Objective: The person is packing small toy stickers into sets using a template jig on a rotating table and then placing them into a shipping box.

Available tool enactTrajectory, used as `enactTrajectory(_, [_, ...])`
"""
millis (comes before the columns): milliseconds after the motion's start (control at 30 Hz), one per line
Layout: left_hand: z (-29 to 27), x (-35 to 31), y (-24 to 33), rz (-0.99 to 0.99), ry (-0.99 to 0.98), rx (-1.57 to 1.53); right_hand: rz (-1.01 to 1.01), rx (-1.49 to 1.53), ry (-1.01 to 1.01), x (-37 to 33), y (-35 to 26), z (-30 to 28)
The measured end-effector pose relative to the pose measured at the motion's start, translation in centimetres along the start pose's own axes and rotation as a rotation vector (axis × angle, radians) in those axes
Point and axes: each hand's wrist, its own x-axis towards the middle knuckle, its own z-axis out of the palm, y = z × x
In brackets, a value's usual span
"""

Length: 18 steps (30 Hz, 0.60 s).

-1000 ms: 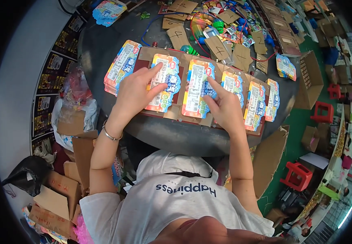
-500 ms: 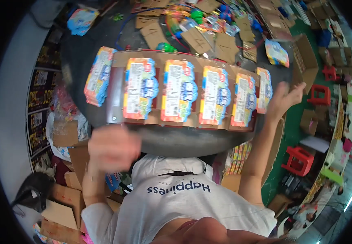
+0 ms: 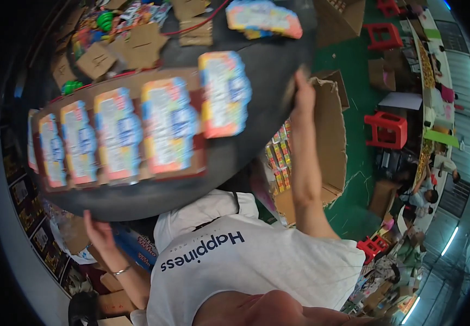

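A row of colourful printed packages (image 3: 117, 135), wavy along one side, lies on a brown cardboard strip in a dark red tray (image 3: 199, 157). The tray rests on a round black table (image 3: 235, 157). One more such package (image 3: 225, 93) lies at the right end of the row. My left hand (image 3: 100, 232) is at the table's near left edge, its visible fingers stretched and apart, holding nothing I can see. By the table's right rim is my right hand (image 3: 304, 95); blur and the rim hide its fingertips.
A stack of similar packages (image 3: 263, 20) lies at the far right of the table. Cardboard pieces (image 3: 143, 46) and small coloured toys (image 3: 105, 20) are heaped at the back. An open carton (image 3: 322, 136) stands right of me, near red stools (image 3: 385, 129).
The view has turned, so table and packages appear shifted left. My left hand has come down to the near table edge; my right hand has moved to the right rim.
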Motion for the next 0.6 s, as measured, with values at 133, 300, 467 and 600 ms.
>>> enactTrajectory(133, [-3.4,2.1,-0.4,-0.027,-0.387,-0.234,-0.070,0.054,-0.005,-16.1,7.9,0.3])
enactTrajectory(300, [7.5,-9.9,-13.3,-0.164,-0.315,-0.163,0.368,-0.215,-1.032,-19.7,3.2,-3.5])
enactTrajectory(467, [4.8,-2.5,-7.2,0.069,0.221,-0.120,-0.114,-0.412,0.015,0.3,10.8,-17.8])
enactTrajectory(600, [2.8,7.1,2.1,0.042,0.497,0.203,-0.110,-1.298,0.120,13.0,16.9,-27.3])
